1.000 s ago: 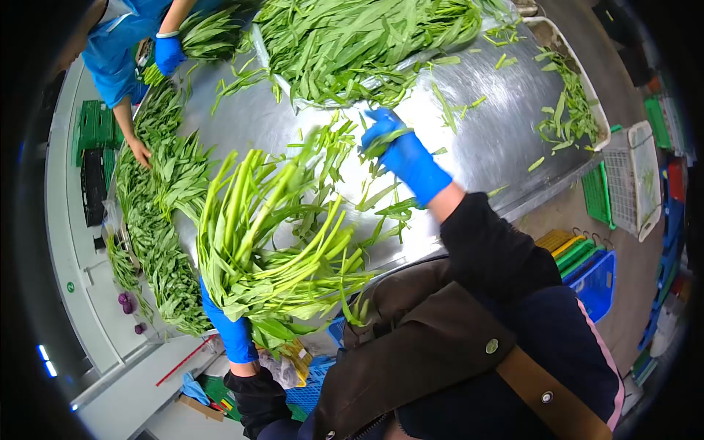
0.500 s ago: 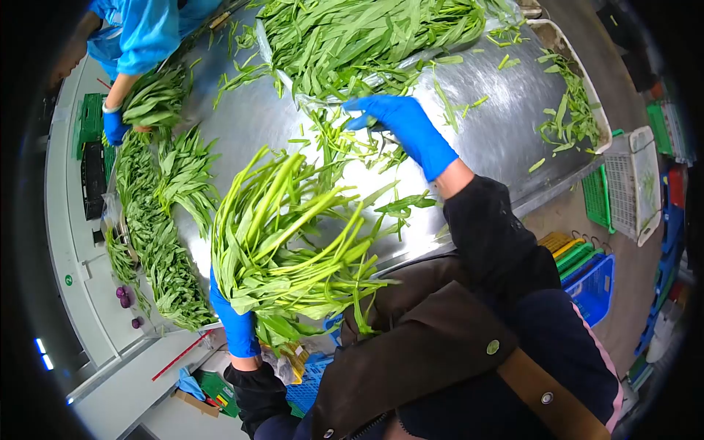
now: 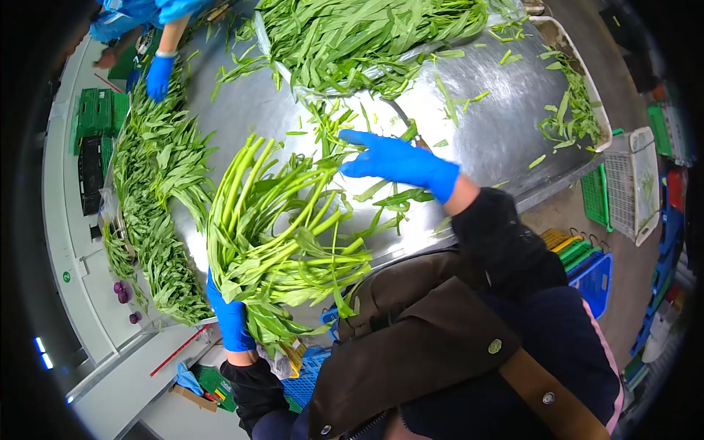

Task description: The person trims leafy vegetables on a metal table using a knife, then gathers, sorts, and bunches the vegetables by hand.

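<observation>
My left hand (image 3: 232, 320), in a blue glove, holds a large bunch of leafy green stems (image 3: 275, 242) from below at the near table edge; the leaves hide most of its fingers. My right hand (image 3: 396, 163), also blue-gloved, is to the right of the bunch above the metal table (image 3: 506, 99). Its thumb and fingers are apart, with nothing visible between them. Loose stems and cut leaves (image 3: 400, 199) lie beneath and beside it.
A big leafy pile (image 3: 367, 44) sits on plastic at the back. Bunched greens (image 3: 158, 227) line the left edge, where a co-worker's gloved hand (image 3: 159, 77) reaches in. A white tub (image 3: 600, 117) with scraps stands right; crates (image 3: 592, 282) are below.
My right hand has moved lower, its fingers now pointing left near the bunch. The held bunch has tilted slightly. The co-worker's gloved hand has shifted right and up along the left row.
</observation>
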{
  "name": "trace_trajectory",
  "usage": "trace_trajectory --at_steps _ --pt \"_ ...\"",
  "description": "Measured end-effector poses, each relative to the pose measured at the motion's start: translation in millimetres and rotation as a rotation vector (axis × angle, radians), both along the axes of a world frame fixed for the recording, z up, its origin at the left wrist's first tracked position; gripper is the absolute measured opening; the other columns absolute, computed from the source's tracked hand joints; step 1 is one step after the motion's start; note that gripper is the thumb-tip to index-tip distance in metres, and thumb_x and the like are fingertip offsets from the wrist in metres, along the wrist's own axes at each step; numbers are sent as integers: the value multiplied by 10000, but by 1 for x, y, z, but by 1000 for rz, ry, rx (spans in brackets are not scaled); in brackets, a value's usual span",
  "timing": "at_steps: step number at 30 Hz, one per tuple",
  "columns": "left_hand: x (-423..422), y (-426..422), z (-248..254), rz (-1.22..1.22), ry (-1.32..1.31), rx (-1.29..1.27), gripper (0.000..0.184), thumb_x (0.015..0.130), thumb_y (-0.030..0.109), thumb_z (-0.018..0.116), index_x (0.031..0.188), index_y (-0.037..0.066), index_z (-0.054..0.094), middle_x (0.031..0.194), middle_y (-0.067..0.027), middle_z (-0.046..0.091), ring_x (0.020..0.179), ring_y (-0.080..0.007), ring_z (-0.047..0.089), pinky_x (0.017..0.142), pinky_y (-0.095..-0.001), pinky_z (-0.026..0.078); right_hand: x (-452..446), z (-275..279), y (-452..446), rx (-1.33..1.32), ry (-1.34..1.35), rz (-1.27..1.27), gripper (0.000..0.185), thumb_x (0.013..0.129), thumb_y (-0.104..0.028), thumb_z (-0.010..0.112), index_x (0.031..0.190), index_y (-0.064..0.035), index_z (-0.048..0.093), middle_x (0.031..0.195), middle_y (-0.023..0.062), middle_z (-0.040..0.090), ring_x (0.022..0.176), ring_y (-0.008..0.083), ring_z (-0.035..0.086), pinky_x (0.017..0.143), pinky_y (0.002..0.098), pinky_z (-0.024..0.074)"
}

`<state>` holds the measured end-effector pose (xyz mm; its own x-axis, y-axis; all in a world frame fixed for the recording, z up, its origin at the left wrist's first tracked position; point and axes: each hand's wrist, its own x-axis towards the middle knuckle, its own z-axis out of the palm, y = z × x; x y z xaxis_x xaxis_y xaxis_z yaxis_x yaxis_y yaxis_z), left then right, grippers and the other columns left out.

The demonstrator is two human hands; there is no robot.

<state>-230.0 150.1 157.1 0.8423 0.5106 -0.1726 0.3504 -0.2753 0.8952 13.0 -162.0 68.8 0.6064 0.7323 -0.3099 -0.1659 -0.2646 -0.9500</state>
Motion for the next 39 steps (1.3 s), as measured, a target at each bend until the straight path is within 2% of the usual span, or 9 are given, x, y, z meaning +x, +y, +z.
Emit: trace_trajectory --at_steps 7,12,19,28,29,32,34,37,39 --pt "-8 18 -11 23 -3 -63 374 907 93 526 1269 3 497 1113 -76 610 933 -159 595 817 -292 495 39 -9 7 443 262 -447 365 941 -349 483 884 -37 663 781 74 663 576 160 625 505 249 474" --pt "6 3 6 -69 19 -33 539 845 97 616 1346 2 442 1247 -96 566 1061 -167 567 921 -308 453 24 0 33 319 -104 75 450 842 -420 637 1082 -39 641 1120 121 625 1013 244 607 868 318 480" --pt "41 -53 39 -301 63 -7 818 727 96 750 1422 17 326 1369 -132 464 1212 -187 482 1030 -340 385 -11 -2 63 677 -300 131 240 927 -165 564 1104 -12 619 1041 108 649 955 173 599 883 320 472" --pt "46 -63 43 -407 143 -104 868 709 17 746 1442 19 280 1383 -127 449 1207 -199 491 1031 -345 391 21 -17 -25 126 335 185 310 923 -290 560 858 -5 663 739 37 638 654 99 586 610 259 485" --pt "47 -64 46 -400 152 -124 872 706 23 748 1441 12 278 1412 -126 415 1230 -206 470 1044 -352 379 26 -34 -33 274 296 1 462 910 -492 533 760 -64 621 589 8 517 472 87 510 387 187 380" --pt "45 -63 51 -288 33 -201 839 722 -11 730 1435 13 289 1360 -132 476 1180 -203 514 1015 -354 414 49 -36 -58 909 1136 56 517 931 -521 472 688 -73 562 601 20 532 455 88 496 407 198 407" --pt "43 -61 53 -256 9 -126 829 725 -15 730 1432 12 298 1348 -132 490 1165 -190 524 1004 -346 420 29 14 -52 -118 363 -345 526 957 -504 428 735 -58 597 674 56 597 512 99 558 446 216 441" --pt "46 -61 54 -263 10 -84 794 754 0 705 1434 12 296 1430 -123 396 1236 -201 463 1047 -357 376 -3 -8 -16 567 -105 -130 468 928 -468 511 969 -33 678 903 81 688 836 184 652 714 266 506" --pt "48 -60 53 -270 11 -90 776 765 -11 689 1433 11 296 1441 -122 380 1244 -202 455 1052 -356 369 -20 31 4 244 -270 -132 403 941 -404 515 1028 -46 680 882 77 693 870 218 641 782 274 496"
